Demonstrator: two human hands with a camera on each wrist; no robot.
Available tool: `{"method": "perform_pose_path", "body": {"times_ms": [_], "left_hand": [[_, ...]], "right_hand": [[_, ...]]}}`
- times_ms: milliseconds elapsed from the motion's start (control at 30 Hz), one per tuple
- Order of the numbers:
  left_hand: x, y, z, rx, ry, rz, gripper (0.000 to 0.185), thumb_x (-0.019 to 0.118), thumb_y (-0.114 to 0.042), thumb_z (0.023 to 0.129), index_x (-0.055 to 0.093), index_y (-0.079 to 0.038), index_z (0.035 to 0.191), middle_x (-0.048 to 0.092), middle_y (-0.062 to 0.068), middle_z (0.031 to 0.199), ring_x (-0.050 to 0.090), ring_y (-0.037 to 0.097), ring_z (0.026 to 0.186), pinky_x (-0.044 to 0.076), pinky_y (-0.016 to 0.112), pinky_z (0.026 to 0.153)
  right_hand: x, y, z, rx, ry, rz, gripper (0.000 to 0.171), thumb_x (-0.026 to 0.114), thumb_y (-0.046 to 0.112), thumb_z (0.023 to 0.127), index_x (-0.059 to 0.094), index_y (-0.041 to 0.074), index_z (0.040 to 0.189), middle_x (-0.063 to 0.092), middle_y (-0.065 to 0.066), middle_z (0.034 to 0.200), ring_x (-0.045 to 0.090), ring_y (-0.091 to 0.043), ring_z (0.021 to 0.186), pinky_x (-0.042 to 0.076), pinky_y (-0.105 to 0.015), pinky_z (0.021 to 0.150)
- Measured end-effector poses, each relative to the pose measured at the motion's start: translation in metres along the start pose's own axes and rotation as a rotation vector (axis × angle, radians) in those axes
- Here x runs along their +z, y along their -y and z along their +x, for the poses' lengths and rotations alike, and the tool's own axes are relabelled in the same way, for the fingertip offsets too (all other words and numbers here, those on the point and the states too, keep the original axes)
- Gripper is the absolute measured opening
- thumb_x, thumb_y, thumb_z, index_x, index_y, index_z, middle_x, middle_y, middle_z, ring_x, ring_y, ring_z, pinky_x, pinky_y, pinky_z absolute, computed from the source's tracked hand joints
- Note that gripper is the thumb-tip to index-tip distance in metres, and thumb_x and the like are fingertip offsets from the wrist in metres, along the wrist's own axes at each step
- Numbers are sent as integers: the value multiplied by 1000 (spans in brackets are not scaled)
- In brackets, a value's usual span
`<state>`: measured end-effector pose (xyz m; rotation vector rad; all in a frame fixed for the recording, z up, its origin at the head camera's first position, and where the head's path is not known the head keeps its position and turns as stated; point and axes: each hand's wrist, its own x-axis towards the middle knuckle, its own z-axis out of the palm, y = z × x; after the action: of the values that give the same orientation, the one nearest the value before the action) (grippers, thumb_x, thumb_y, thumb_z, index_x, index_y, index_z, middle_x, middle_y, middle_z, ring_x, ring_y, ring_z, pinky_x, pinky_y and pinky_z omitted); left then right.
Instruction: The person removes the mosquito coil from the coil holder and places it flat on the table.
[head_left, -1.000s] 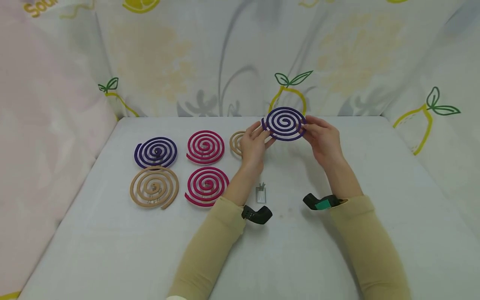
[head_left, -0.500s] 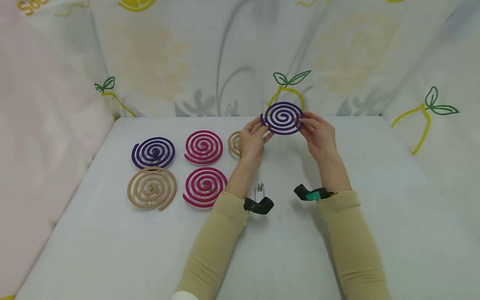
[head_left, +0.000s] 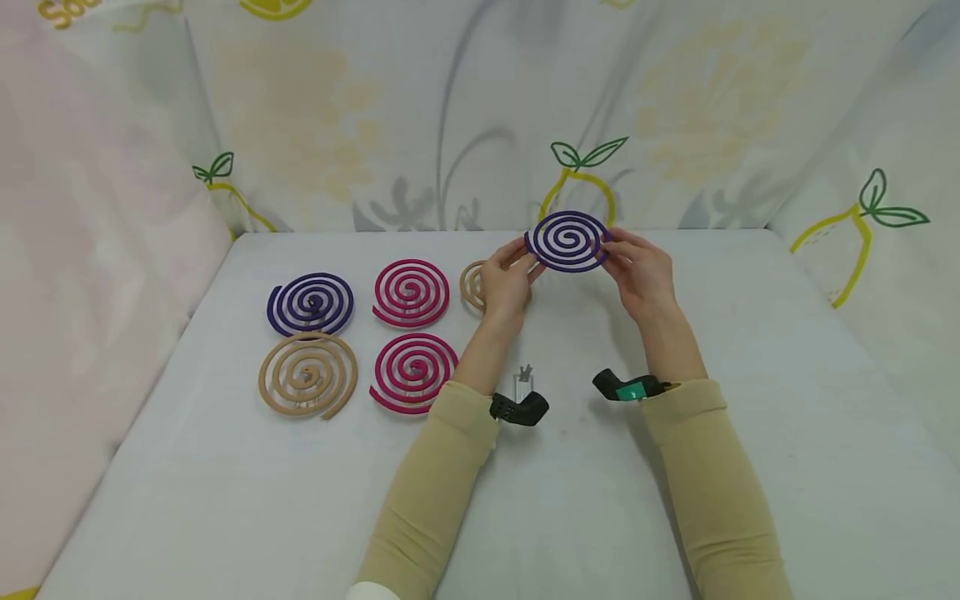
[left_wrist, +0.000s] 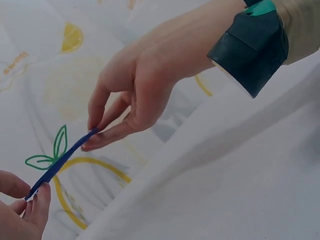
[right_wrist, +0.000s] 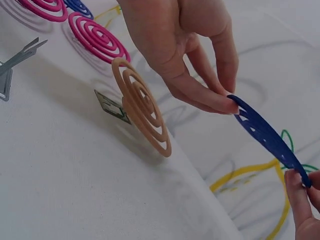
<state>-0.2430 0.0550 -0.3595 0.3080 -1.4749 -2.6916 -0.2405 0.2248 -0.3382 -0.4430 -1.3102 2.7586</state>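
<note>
A purple mosquito coil (head_left: 568, 242) is held up above the back of the table, its flat spiral facing the head camera. My left hand (head_left: 506, 287) pinches its left edge between thumb and fingers. On the opposite edge, my right hand (head_left: 645, 271) grips it the same way. Both wrist views show the coil (left_wrist: 62, 162) nearly edge-on, stretched between the two hands. Behind my left hand, a beige coil (right_wrist: 142, 102) stands on a small metal stand, partly hidden in the head view. A bare metal stand (head_left: 523, 385) lies near my left wrist.
To the left, two pink coils (head_left: 410, 289) sit on stands, one behind the other. Beside them are another purple coil (head_left: 311, 303) and a beige coil (head_left: 306, 375), overlapping in this view. A lemon-printed cloth (head_left: 300, 125) rises behind the white table (head_left: 562, 517).
The purple coil rose slightly, then dipped a little, staying between both hands. My right forearm has shifted slightly left and away from me. The coils on the table have stayed in place.
</note>
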Motion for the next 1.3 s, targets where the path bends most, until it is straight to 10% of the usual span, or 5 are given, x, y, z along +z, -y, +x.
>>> {"method": "perform_pose_path", "body": {"times_ms": [467,1000,1300], "left_hand": [[-3,10,3,-5,-26,115,46,54,14,90,52,10,136,59,24,129,61,15,92,60,27,86],[3,14,-1,-67,31,146,46,50,10,92,48,11,138,55,28,135,60,23,111,54,36,100],[3,18,-3,-103,76,199,51,45,11,90,46,11,141,53,29,140,57,21,104,51,39,105]], "right_hand": [[-12,-9,11,17,-35,-82,37,58,-16,90,61,-8,126,71,-8,97,69,-17,87,61,-25,81],[-20,-9,15,32,-111,-26,25,52,-21,90,66,0,92,65,-11,92,68,-17,78,61,-24,76],[-26,-13,20,28,-136,-143,55,49,-19,92,42,-8,145,66,-7,95,66,-15,91,60,-21,78]]}}
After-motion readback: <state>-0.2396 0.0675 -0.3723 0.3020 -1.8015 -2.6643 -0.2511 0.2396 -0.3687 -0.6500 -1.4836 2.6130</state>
